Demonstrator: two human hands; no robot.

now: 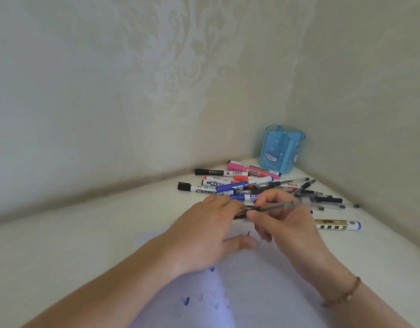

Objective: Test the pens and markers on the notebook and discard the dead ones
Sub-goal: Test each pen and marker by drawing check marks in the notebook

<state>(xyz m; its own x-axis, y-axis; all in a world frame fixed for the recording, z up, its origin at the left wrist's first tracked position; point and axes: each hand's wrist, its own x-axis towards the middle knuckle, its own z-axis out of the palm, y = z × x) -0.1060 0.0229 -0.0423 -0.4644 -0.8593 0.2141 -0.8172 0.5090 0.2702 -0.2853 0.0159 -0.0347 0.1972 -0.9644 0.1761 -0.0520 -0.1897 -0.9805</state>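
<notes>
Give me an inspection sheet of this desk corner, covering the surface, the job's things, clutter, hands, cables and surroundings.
Surface: white table set into a wall corner.
Job's things: notebook page under the hands, with blue and reddish test marks; pile of markers and pens behind the hands; one marker lying apart at right.
Clutter: blue pen holder in the corner, upright, nothing seen inside.
Hands: right hand grips a clear pen; left hand touches its tip end, the fingers blurred.
Cables: nothing seen.
Surroundings: pale patterned wallpaper on both walls; a bracelet on the right wrist.
</notes>
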